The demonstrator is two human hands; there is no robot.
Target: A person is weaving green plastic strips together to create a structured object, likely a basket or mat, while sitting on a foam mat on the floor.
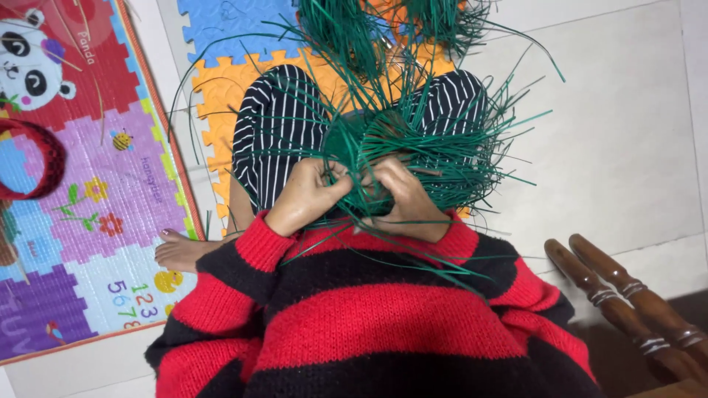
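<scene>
A round woven piece of dark green strips [369, 144] rests on my lap, with many loose strip ends sticking out all around it. My left hand [306, 193] pinches green strips at the near left edge of the weave. My right hand [402, 195] grips the strips just beside it, fingers curled into the weave. Both hands touch the piece and almost touch each other. My sleeves are red and black striped knit, and my legs wear black trousers with white stripes.
More loose green strips [346, 26] lie on the orange and blue foam mats [221, 88] beyond my knees. A colourful play mat [96, 199] lies at the left with a red woven ring [46, 158] on it. Two carved wooden legs [627, 302] stand at the lower right. My bare foot [181, 250] rests at the left.
</scene>
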